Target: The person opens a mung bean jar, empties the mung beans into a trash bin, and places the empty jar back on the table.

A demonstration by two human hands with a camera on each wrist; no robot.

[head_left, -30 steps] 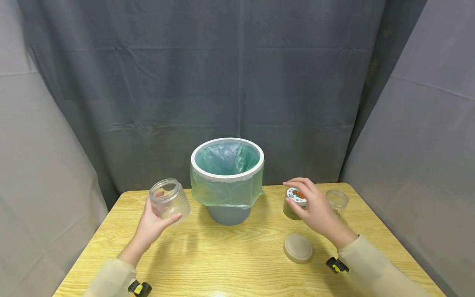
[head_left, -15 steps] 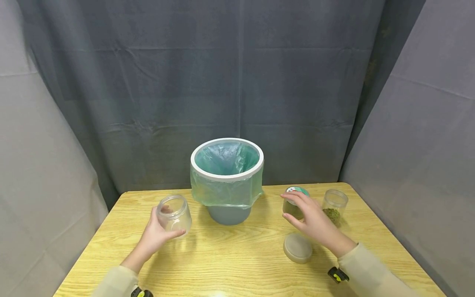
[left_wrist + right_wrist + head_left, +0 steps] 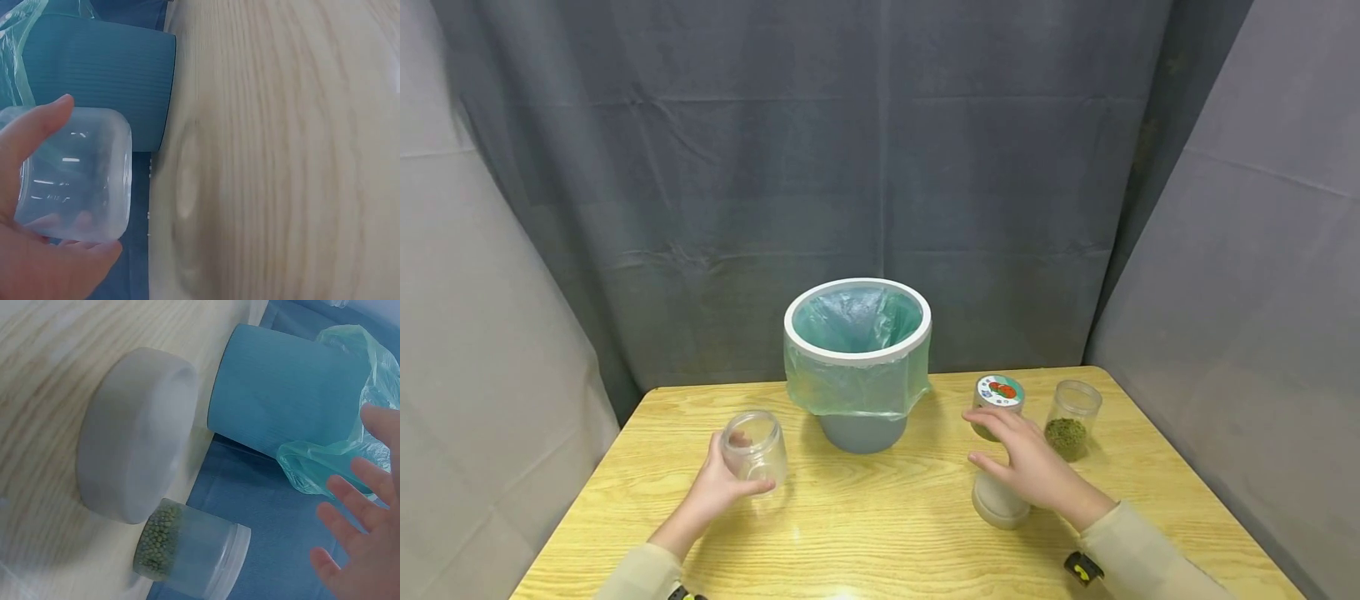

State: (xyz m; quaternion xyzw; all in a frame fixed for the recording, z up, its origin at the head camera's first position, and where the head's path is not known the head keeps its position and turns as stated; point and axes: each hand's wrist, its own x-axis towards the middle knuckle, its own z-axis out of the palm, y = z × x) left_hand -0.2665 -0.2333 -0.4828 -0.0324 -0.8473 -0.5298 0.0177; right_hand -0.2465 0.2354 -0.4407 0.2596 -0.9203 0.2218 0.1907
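Note:
My left hand (image 3: 713, 487) grips a clear, open-mouthed jar (image 3: 763, 458) by its side, thumb in front and fingers behind. In the left wrist view the jar (image 3: 81, 178) is unfilled, with its base just above the table. My right hand (image 3: 1033, 467) hovers with spread fingers and holds nothing. It partly covers a pale round lid (image 3: 997, 508) lying on the table. Just beyond it stands a capped jar (image 3: 1000, 392) with a red and green picture on top; green beans (image 3: 157, 544) show inside it in the right wrist view.
A bin (image 3: 861, 433) lined with a green plastic bag (image 3: 857, 392) stands at the back middle of the wooden table (image 3: 850, 533). An open clear jar (image 3: 1075, 412), partly filled with small green grains, stands at the right. Grey curtains (image 3: 760, 183) enclose the back and sides.
My left hand has lowered the clear jar toward the table and brought it from tilted to nearly upright. My right hand has drawn back slightly from the capped jar, uncovering its top.

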